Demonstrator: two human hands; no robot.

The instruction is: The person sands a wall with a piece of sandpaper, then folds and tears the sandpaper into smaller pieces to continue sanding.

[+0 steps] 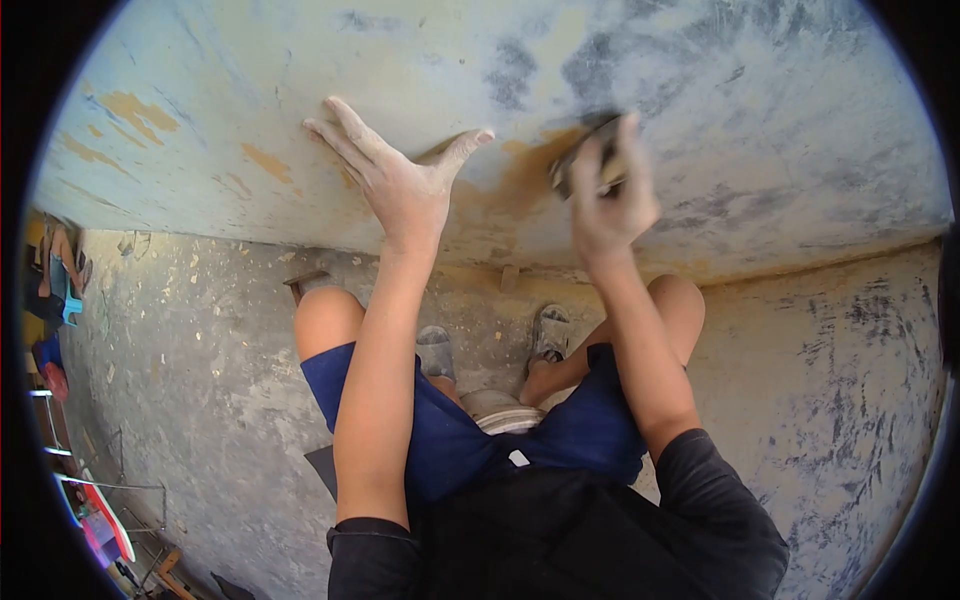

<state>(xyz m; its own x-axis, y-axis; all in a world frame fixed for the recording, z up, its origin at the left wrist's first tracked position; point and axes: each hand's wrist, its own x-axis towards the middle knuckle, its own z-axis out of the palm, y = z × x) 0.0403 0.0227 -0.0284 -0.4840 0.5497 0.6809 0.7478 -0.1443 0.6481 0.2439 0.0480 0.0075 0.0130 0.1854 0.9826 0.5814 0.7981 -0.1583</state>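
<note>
A large pale surface [300, 60] with brown and dark grey patches slopes in front of me. Against it rests my left hand [405, 190], dusty and open, with the thumb and fingers spread. To its right, my right hand [615, 215] is closed round a dark, hand-sized block, apparently a sanding block [575, 168], held against the surface over a brown patch. Motion blurs this hand and the block, so the block's working face cannot be made out.
My knees are bent below the surface, and my feet in grey sandals [436, 352] stand on a worn, speckled concrete floor [210, 350]. Between my legs is a pale round seat or bucket [500, 412]. At far left are a blue stool [72, 305], metal frames and another person's legs.
</note>
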